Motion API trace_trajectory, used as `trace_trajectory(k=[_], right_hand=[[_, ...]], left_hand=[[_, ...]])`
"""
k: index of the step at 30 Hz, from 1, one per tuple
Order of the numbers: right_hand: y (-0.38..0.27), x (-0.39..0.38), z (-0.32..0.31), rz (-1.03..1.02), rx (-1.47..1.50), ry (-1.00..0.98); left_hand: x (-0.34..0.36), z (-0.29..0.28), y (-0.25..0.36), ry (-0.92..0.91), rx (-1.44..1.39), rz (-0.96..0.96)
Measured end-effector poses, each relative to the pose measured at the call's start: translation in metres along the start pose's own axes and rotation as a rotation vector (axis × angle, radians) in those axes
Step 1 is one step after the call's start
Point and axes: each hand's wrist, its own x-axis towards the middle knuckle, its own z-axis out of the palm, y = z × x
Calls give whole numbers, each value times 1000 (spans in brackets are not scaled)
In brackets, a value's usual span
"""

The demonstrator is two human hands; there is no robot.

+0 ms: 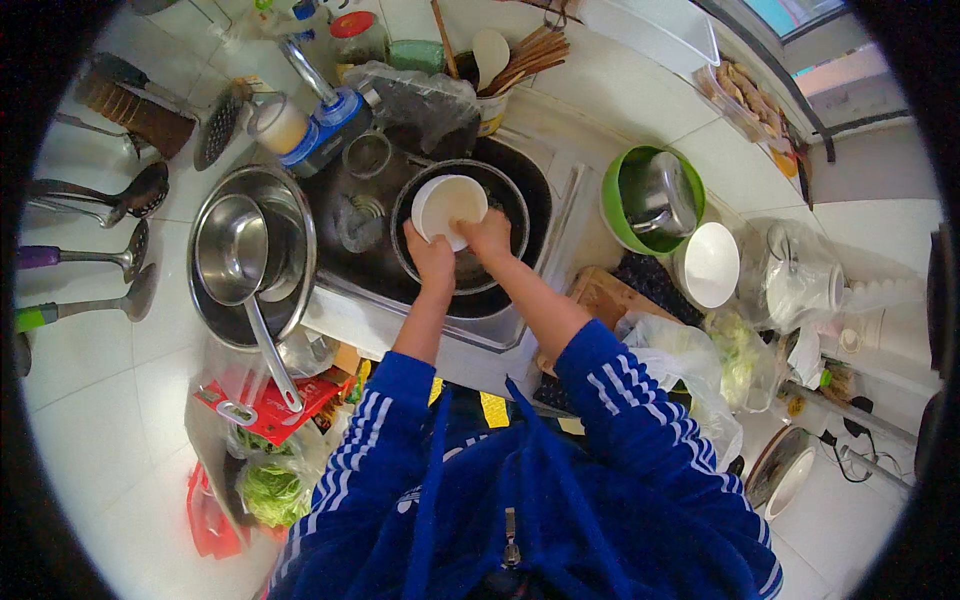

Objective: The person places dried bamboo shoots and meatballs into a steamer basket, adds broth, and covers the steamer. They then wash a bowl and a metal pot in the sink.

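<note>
A white bowl [447, 198] is tilted over a dark round pan [518, 205] that sits in the dark sink [325, 235]. My left hand [432, 262] grips the bowl's lower left side. With its thumb reaching into the bowl, my right hand [488, 238] holds the right side of the rim. Both hands are closed on the bowl, and some fingers are hidden behind it. Left of the pan, a small strainer or drain basket [367, 155] and a clear plastic piece [360, 222] lie in the sink.
On the left, a steel saucepan [232, 250] rests in a large metal basin [205, 310]. A blue-based faucet [325, 125] stands behind the sink. To the right are a green bowl [625, 225] holding a metal pot, another white bowl [712, 265] and a wooden board [610, 298].
</note>
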Motion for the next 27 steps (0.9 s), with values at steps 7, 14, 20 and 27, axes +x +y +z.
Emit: trace_trajectory(k=[7,14,20,27], right_hand=[[-26,7,-41,-664,-550,98],[-38,-20,-34,-775,-516,167],[-48,-37,-23,-483,-243,137],[-42,-32,-32,21,114,-2]], left_hand=[[14,-35,37,-351,576,527],[35,-45,29,-247,467,550],[34,-6,8,75,-782,-535],[-24,-28,25,-41,339,390]])
